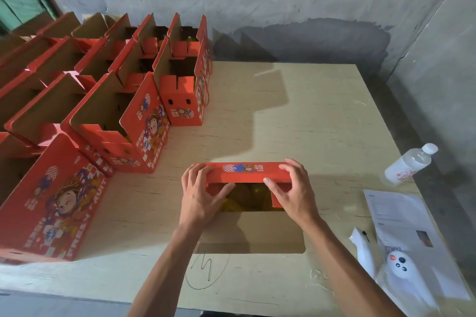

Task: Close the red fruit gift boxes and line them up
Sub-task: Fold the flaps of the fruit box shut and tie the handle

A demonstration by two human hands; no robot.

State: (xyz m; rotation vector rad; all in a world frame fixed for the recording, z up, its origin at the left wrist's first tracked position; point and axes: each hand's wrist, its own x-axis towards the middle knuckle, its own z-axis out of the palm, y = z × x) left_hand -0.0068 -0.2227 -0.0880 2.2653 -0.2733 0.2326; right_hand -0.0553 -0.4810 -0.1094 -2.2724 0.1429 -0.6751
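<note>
A: Where is the box being worked on?

B: The box [248, 198] stands on the table [309, 116], near the front edge and directly before the person, well apart from the rest. It is seen from above. Its far red flap [244, 172] is folded over towards the person and covers the far part of the opening. Yellowish fruit [247, 198] shows in the gap that is not yet covered. The near flap [257, 231], plain brown on the inside, lies out flat towards the person.

A: And the hands?

B: Both are on the far flap, one at each end. The left hand [199, 192] has its fingers curled over the flap's left end and its thumb reaching under the edge into the opening. The right hand [293, 188] grips the right end the same way, fingers on top and thumb along the front edge. A small red side flap [277, 197] stands just under the right thumb. So the flap spans between the two grips, with the box body below and between the wrists.

A: The other boxes?

B: The open boxes [108, 100] fill the table's left side in rows, flaps upright, packed close together.

A: Anything else?

B: On the right lie a bottle [409, 163] on its side, a paper [404, 216] and a white device [399, 265] in clear wrapping.
</note>
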